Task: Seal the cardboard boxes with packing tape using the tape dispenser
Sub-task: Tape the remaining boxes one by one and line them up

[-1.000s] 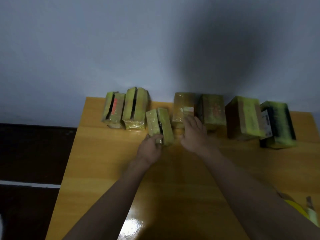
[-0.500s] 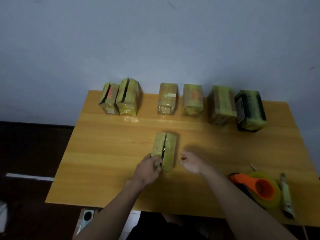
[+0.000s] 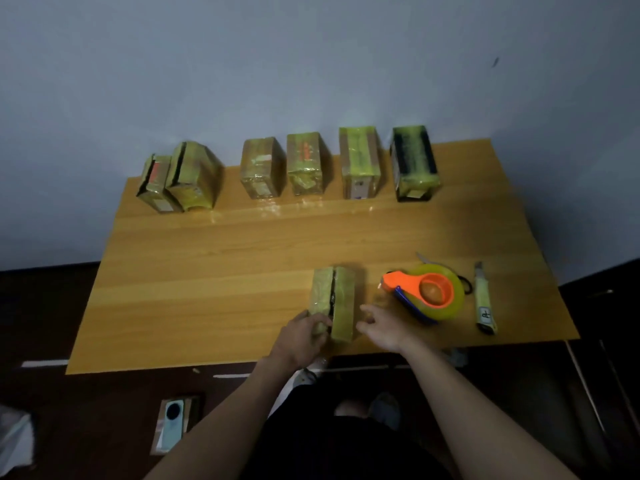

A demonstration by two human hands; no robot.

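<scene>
Near the front edge of the counter (image 3: 207,278), a box (image 3: 334,303) is lying with a dark open seam running down its top. The left hand (image 3: 301,336) is gripping its near left corner, fingers (image 3: 320,320) curled round the cardboard. The right hand (image 3: 382,329) is hovering just beside the box's right side, its fingers loosely spread and holding nothing.

Just right of the box, the dispenser (image 3: 427,294) is lying flat, an orange handle over a roll of yellowish tape. A cutter (image 3: 484,299) is lying beside it, nearer the right edge.

Along the far edge, against the wall (image 3: 277,64), six more boxes are standing in a row: two touching at the left (image 3: 176,180), two near each other in the middle (image 3: 284,171), one with a yellow stripe (image 3: 360,162), and a dark one (image 3: 414,164) at the right. The yellow wood surface is shining faintly in front of them.

Below the counter, on the dark floor (image 3: 86,410), a phone (image 3: 171,424) is lying on a flat piece of cardboard, and a pale line is running along the floor. The room is looking dim, the wall plain and bluish grey.
</scene>
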